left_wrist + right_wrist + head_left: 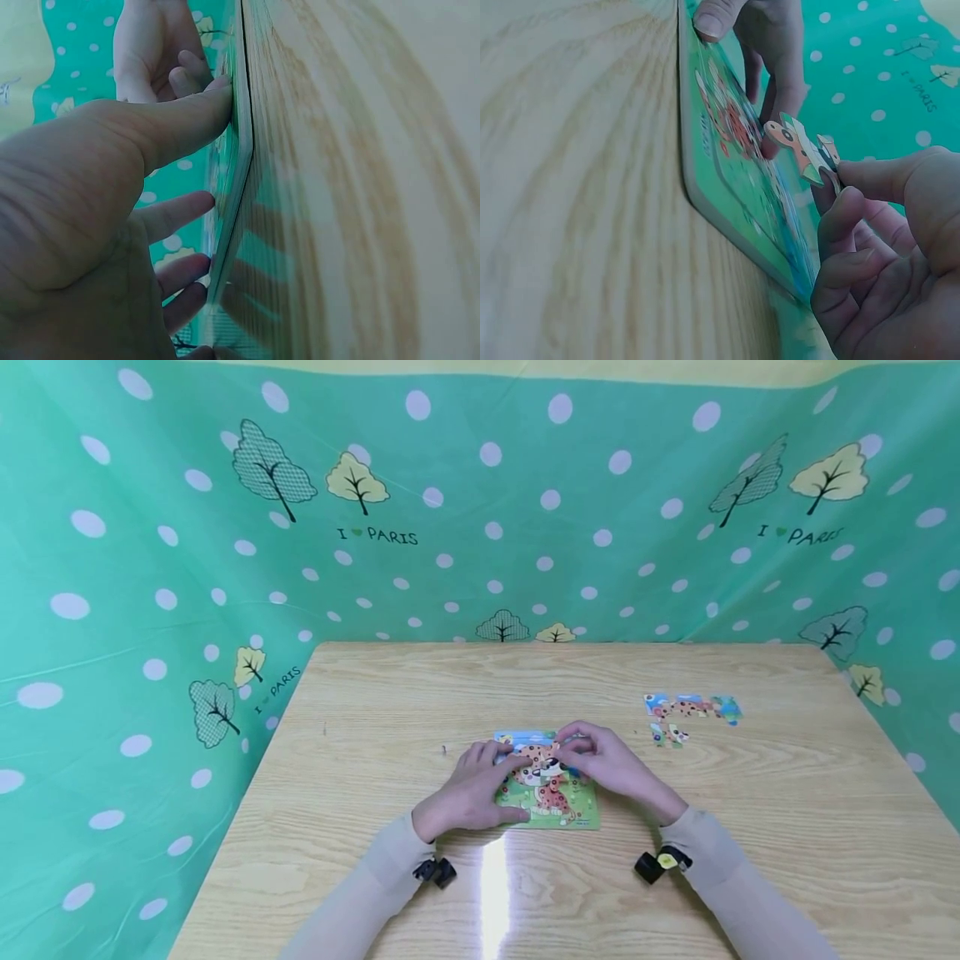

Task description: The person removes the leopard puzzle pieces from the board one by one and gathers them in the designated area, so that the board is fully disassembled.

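A green puzzle board (581, 814) with a spotted cartoon animal lies flat at the middle of the wooden table (375, 710). My left hand (487, 781) rests on its left side. In the left wrist view the left hand (214, 150) has its thumb straight against the board's edge (238, 161) and its fingers lying on the picture. My right hand (581, 752) is over the board's upper right. The right wrist view shows the right hand (838, 191) pinching a puzzle piece (802, 150) between thumb and fingers, tilted just above the board (727, 180).
Several loose puzzle pieces (690, 712) lie in a cluster on the table to the right of the board. A green dotted cloth (150, 568) walls the table at the back and both sides. Small black wrist cameras (660, 862) sit on both sleeves.
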The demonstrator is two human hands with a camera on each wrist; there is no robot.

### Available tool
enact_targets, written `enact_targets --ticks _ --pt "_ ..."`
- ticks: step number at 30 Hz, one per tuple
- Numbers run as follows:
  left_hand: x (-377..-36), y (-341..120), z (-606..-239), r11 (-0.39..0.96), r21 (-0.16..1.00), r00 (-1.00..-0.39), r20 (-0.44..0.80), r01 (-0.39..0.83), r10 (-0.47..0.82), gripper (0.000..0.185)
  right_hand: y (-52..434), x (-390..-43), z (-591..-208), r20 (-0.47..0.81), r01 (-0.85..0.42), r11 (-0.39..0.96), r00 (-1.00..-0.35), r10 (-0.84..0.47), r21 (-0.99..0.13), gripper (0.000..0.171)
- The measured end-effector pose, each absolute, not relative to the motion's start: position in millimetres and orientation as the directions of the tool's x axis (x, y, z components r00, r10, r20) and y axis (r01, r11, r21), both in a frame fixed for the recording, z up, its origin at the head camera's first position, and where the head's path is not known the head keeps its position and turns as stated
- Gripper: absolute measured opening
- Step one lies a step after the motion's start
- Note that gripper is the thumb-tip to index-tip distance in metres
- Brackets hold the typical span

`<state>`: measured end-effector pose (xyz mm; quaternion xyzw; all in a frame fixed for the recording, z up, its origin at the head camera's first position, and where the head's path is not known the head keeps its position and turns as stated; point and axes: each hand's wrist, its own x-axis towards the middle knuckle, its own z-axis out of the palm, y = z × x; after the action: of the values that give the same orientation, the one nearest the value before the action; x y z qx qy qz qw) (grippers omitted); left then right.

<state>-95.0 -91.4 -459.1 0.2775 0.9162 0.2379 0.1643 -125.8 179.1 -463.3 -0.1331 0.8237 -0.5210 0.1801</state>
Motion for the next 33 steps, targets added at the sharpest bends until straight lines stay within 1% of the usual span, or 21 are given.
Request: enact_targets --ticks 6,10,13,19,28,33 --pt "-95.0 -92.6 -460.9 0.717 0.545 -0.782 -0.167 0.435 0.6 0.079 187.2 -126.3 -461.4 -0.149 -0.016 0.421 -0.923 -0.356 -0.907 0.034" --pt "-94.8 -93.1 -459.6 0.722 0.537 -0.782 -0.171 0.436 0.6 0.08 193.2 -126.4 -461.9 -0.149 0.005 0.418 -0.938 -0.312 -0.908 0.033" --pt "-94.4 -93.3 -458.8 0.725 0.534 -0.782 -0.174 0.435 0.598 0.08 197.7 -125.7 -462.1 -0.162 0.024 0.419 -0.941 -0.299 -0.908 0.03" --pt "-94.0 -93.6 -459.0 0.73 0.525 -0.783 -0.177 0.438 0.597 0.08 208.3 -124.8 -461.4 -0.193 0.07 0.402 -0.942 -0.275 -0.913 0.03" --pt "-94.4 -93.2 -461.0 0.733 0.523 -0.784 -0.181 0.435 0.594 0.08 225.4 -124.1 -460.8 -0.198 0.086 0.4 -0.948 -0.248 -0.913 0.038" --pt "-94.1 -93.1 -462.0 0.733 0.527 -0.786 -0.181 0.431 0.592 0.08 233.5 -122.8 -460.6 -0.19 0.09 0.396 -0.957 -0.219 -0.914 0.038"
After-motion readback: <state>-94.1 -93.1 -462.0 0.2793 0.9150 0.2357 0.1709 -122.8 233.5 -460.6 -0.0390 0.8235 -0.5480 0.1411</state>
